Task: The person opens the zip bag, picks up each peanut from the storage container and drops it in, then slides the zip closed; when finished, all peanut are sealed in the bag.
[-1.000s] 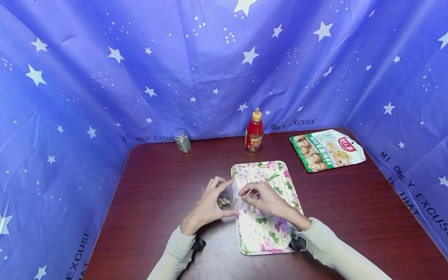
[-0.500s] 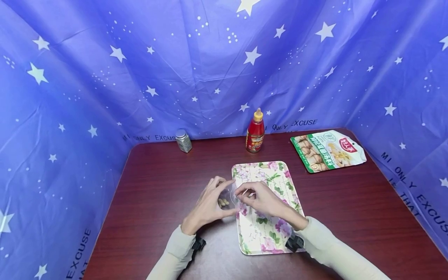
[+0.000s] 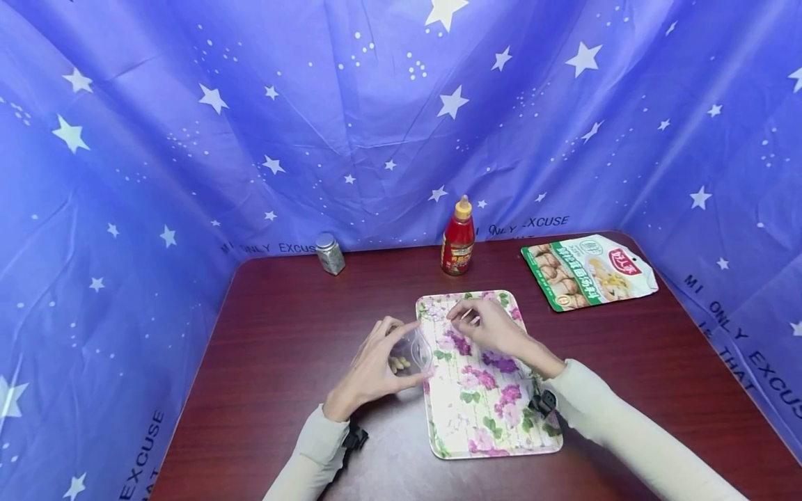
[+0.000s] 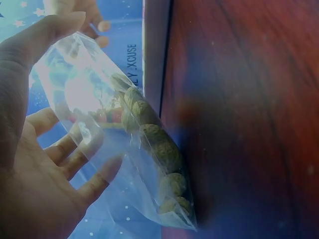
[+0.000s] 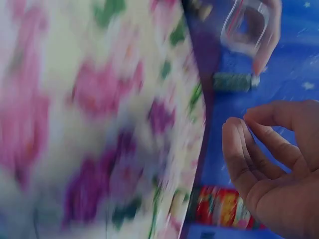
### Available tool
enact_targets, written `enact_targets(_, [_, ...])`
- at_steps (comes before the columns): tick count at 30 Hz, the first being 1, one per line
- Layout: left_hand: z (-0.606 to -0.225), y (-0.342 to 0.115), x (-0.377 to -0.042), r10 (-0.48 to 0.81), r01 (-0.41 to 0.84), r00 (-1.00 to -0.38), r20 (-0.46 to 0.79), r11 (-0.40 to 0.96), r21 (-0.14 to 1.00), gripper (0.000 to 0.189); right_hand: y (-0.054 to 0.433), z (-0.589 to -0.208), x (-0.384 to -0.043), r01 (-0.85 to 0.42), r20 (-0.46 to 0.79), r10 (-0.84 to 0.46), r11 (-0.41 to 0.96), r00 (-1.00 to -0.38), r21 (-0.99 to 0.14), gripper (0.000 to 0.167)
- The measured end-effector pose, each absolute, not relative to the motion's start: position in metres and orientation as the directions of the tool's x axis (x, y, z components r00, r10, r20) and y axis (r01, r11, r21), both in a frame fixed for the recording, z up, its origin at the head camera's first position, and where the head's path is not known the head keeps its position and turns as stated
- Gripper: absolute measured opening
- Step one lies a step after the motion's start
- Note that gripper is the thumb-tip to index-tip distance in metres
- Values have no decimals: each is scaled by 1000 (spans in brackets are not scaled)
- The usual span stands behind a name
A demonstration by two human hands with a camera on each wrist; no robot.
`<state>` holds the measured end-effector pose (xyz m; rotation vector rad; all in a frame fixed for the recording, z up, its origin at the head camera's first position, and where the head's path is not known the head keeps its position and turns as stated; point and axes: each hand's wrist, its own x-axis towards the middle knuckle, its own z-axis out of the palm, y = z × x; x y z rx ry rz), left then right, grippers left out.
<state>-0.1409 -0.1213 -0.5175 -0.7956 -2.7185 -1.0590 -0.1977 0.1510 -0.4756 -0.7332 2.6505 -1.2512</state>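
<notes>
My left hand (image 3: 376, 358) holds a clear plastic bag (image 4: 107, 164) with thumb and fingers spread around its rounded open mouth. Several tan, rough-surfaced pieces that look like peanuts (image 4: 154, 137) lie along the lower side of the bag. My right hand (image 3: 489, 325) is above the far part of a flower-patterned tray (image 3: 447, 417), fingers curled and tips close together. Nothing shows between those tips in the right wrist view. A small tan piece (image 5: 177, 203) lies near the tray's edge there, close to the hand.
A small glass jar with a grey lid (image 3: 330, 255) stands at the back left of the dark red table (image 3: 282, 334). Behind the tray is a red sauce bottle with a yellow cap (image 3: 458, 240). A green and white food pouch (image 3: 589, 271) lies at the back right.
My right hand has drawn away from the bag's mouth, moving right and toward the far part of the tray. The left hand stays in place, and the bag's round mouth shows more plainly.
</notes>
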Motion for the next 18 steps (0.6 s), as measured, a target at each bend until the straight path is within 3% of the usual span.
enact_targets(10, [-517, -123, -142, 437, 534, -844, 310, 640, 552, 92, 178, -491, -242, -380, 101, -429, 639, -898, -668, 11])
enact_targets(18, [-515, -124, -142, 430, 520, -853, 296, 643, 563, 92, 184, -499, -255, -387, 106, -399, 737, -911, -553, 10])
